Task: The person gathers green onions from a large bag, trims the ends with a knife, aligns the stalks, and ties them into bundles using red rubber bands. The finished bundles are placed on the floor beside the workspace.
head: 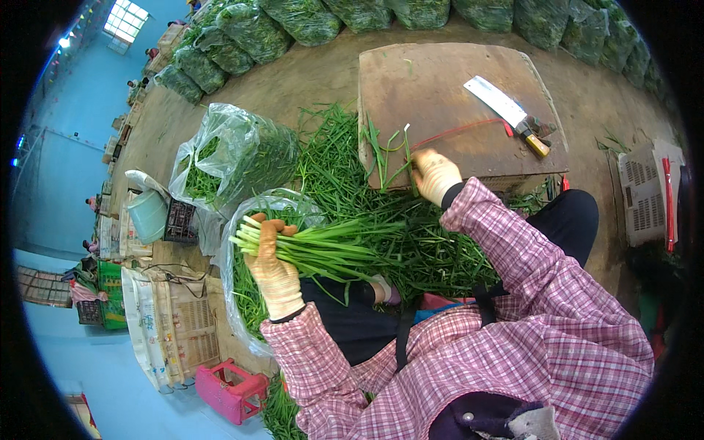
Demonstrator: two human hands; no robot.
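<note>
My left hand [275, 272], in a striped work glove, grips a bunch of green leafy stalks [330, 245] near its pale ends; the leaves point right. My right hand [435, 175], gloved too, is at the near left edge of a brown board [429, 93], its fingers closed by a few loose green blades [379, 154]; what exactly they pinch is hidden. From beside those fingers a thin red cord [462, 127] runs across the board. A cleaver [498, 102] with a wooden handle lies at the board's right. Below the hands spreads a heap of cut leaves [341, 165].
Open plastic bags of greens stand at the left, one upright [264, 148] and one [225, 264] under my left hand. Full bags [302, 22] line the far side. A pink stool [234, 390] and crates [187, 319] are lower left; another crate [643, 192] stands right. People are far off.
</note>
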